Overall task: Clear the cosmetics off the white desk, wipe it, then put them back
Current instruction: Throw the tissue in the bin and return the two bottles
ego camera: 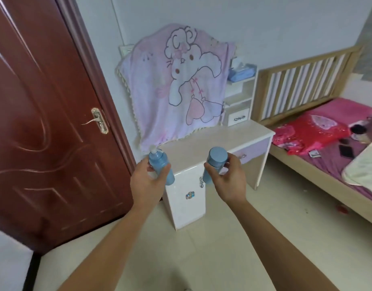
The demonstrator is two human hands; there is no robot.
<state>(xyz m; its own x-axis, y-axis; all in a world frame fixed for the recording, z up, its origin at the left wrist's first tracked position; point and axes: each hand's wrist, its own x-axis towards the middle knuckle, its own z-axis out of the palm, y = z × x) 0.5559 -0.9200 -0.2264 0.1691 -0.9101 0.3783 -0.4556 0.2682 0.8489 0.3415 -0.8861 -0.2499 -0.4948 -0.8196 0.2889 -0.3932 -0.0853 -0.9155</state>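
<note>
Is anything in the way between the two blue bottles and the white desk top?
Nothing visible. The left hand holds the pump bottle, the right hand the capped bottle, both just before the white desk with open air between.

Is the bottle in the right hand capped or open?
Capped: a wide blue cap covers the bottle that the right hand grips.
</note>
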